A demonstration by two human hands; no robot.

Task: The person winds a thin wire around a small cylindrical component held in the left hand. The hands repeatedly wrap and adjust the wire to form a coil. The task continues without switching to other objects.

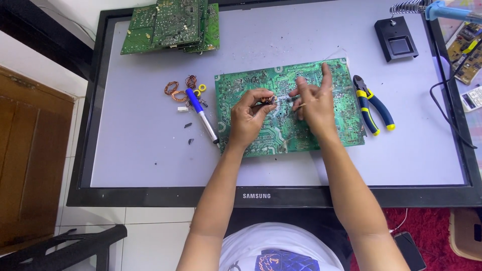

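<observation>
1. The left hand (249, 118) is curled nearly closed, thumb and fingertips pinching a small dark part wound with copper wire (266, 100); the hand rests over the large green circuit board (241, 85), which lies flat on the surface (140, 150).
2. The right hand (314, 103) is partly closed just beside the left hand, index finger stretched out away from the body, the other fingers bent around a thin tool or wire; what it is exactly, I cannot tell; the hand hovers over the same board.
3. Left of the left hand lie a blue-and-white pen-like tool (201, 113), copper wire coils (173, 90) and yellow rings (200, 90).
4. Right of the right hand, just off the board's edge, lie blue-and-yellow pliers (374, 105); beyond them stands a black soldering stand (395, 39).
5. Far beyond the left hand sits a stack of green boards (170, 25).
</observation>
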